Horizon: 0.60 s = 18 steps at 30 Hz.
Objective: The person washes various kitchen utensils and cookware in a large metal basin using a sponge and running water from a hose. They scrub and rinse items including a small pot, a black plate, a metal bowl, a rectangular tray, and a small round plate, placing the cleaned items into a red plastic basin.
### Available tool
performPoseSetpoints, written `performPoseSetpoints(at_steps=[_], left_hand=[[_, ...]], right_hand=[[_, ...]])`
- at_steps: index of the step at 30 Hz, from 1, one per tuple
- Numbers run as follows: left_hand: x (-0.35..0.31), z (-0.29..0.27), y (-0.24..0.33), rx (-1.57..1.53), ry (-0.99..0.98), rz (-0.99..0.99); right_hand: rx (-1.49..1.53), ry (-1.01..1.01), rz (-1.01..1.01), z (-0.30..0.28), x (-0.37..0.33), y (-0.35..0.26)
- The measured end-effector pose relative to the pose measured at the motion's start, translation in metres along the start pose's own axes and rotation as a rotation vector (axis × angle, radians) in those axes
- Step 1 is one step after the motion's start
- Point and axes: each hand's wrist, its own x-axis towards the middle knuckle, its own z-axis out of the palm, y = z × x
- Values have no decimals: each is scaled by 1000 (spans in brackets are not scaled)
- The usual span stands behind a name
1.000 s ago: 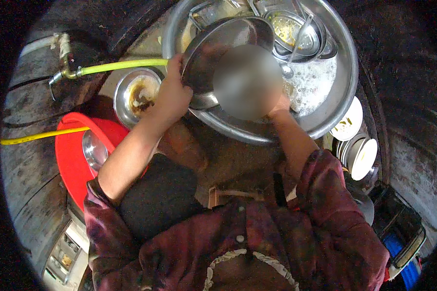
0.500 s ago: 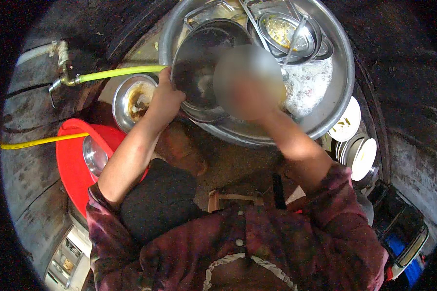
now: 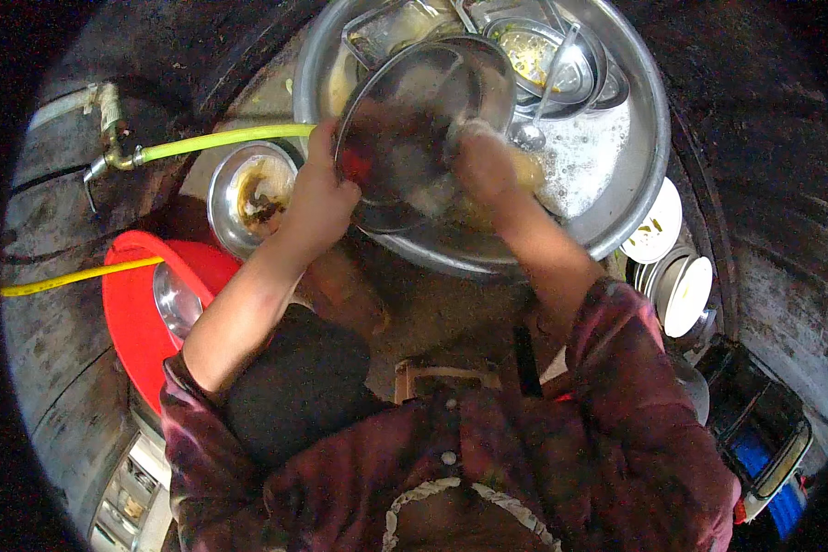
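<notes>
A wide, deep metal pot [image 3: 405, 101] is held tilted over a big metal basin [image 3: 651, 156]. My left hand [image 3: 324, 189] grips the pot's rim on its left side, thumb on the near edge. Against the pot's inside, at its right, my right hand [image 3: 489, 170] presses with curled fingers smeared by motion. Something pale shows at its fingertips, too blurred to name. Foamy water [image 3: 591, 170] fills the basin's right part. Behind it lie oval metal dishes [image 3: 524, 60] with yellow food scraps and a ladle [image 3: 527, 136].
A yellow-green hose [image 3: 221, 138] runs from a wall tap to the basin. At left stand a metal bowl [image 3: 225, 198] with brown residue and a red tub [image 3: 129, 313]. White plates [image 3: 685, 299] are stacked at right. Near my knees is a small wooden stool [image 3: 446, 370].
The pot has tipped and shifted a little to the right, showing more of its inside. My right hand has moved slightly down and right against it; my left keeps its grip.
</notes>
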Motion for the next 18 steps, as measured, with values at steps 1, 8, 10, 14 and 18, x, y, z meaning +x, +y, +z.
performPoseSetpoints(at_steps=[1,8,10,14,18], left_hand=[[-2,-1,4,20,18,-14],[-9,-9,9,44,29,-34],[-7,-8,6,103,85,131],[-5,-9,6,25,49,36],[2,-7,-1,-274,5,25]], right_hand=[[-91,-63,-63,0,-13,-13],[-88,-646,66,3,-74,-32],[13,-616,248,5,-82,-2],[940,-502,687,0,-57,51],[1596,-73,831,-49,-41,33]])
